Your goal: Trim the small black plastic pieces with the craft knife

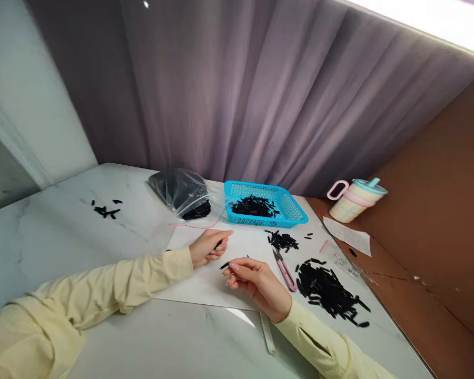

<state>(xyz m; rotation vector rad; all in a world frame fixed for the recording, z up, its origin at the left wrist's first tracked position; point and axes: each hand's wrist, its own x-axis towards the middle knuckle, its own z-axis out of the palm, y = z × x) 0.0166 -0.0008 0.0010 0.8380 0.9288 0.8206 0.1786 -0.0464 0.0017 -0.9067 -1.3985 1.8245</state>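
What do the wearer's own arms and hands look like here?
The left sleeve and right sleeve are pale yellow, long and creased, ending at the wrists. The right one has a narrow dark slit. The left hand and right hand wear no gloves.

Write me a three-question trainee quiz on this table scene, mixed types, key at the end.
1. Which sits directly beside the blue basket, on its left as pictured?
A) the lidded tumbler
B) the plastic bag
C) the printed paper slip

2. True or false: the pink-handled snips lie outside that basket.

3. What do the left hand and the right hand each hold?

Key:
1. B
2. True
3. Each holds a small black piece.
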